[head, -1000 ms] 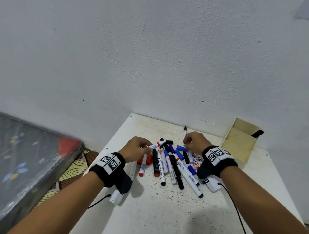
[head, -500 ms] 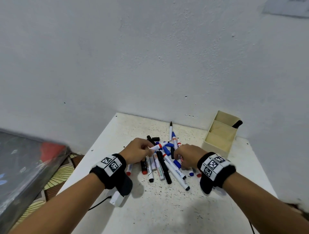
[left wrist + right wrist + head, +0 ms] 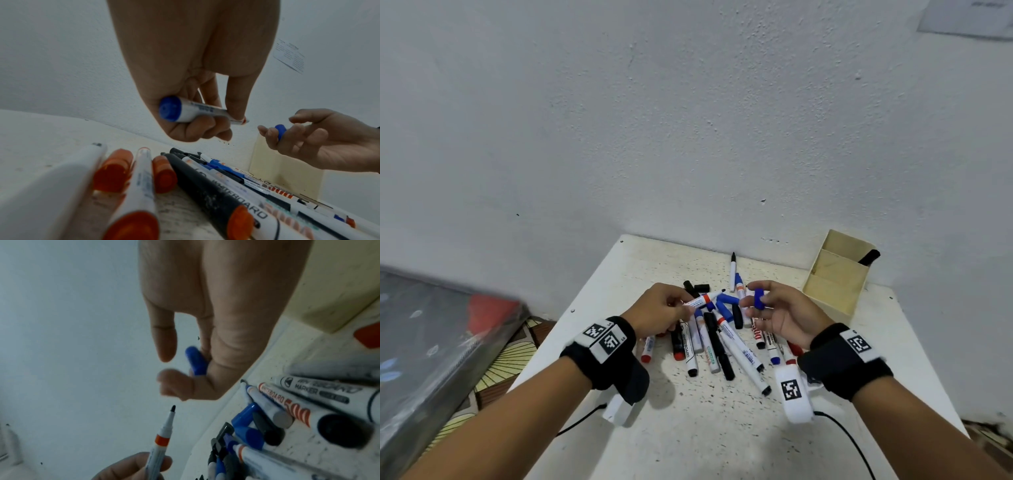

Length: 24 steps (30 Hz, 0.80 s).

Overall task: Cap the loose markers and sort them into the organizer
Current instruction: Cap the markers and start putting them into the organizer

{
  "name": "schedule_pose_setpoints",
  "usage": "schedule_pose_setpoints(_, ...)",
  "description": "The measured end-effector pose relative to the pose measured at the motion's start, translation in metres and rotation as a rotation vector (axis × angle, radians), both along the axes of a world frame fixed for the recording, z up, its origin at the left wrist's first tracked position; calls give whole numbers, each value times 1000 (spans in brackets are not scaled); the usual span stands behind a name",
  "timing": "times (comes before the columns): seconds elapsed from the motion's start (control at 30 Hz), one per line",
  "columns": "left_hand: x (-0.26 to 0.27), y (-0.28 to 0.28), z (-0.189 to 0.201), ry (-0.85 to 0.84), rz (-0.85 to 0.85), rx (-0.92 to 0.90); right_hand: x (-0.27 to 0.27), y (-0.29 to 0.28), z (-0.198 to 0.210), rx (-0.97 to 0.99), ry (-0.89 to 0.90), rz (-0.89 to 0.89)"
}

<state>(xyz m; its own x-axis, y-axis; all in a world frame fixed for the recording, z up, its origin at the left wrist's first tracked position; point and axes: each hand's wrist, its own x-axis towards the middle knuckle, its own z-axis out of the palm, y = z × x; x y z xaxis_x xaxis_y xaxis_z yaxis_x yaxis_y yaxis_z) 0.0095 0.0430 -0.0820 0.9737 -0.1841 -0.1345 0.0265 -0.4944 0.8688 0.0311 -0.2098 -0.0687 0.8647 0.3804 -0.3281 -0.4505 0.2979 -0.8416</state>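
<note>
Above the counter (image 3: 722,428) and its marker pile (image 3: 719,339), a white marker (image 3: 702,299) is gripped in the curled left hand (image 3: 661,310), bare tip aimed right at the blue cap (image 3: 758,298) pinched by the right hand (image 3: 780,317), just apart; cap's open end is hidden. Organizer (image 3: 835,274) sits far right

Blue cap (image 3: 758,298); cream organizer (image 3: 835,284); speckled white table (image 3: 688,428).

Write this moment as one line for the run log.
left hand: holds uncapped marker | right hand: pinches blue cap | cap: not yet on | organizer: one black marker inside
</note>
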Motion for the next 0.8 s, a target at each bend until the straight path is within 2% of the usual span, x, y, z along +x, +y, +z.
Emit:
schedule_pose_setpoints(0.07,-1,0,0,0,6,-5,-1,3,-4,19,-9,-16)
schedule_pose_setpoints(0.17,-1,3,1,2,6,1,-1,8,-10,-133,-119,1)
schedule_pose_setpoints(0.27,-2,6,3,5,3,12,-3,15,-9,-505,-348,11)
schedule_pose_setpoints(0.4,-4,7,5,5,-12,21,1,26,-7,-1021,-766,-2)
schedule_pose_setpoints(0.57,-5,5,8,-7,-32,-4,4,35,2,-1076,-892,-17)
schedule_pose_setpoints(0.7,-5,1,11,-67,-65,38,-5,54,6,-1090,-994,138)
schedule_pose_setpoints(0.8,-6,5,10,-97,-70,61,-7,55,13,-1079,-996,201)
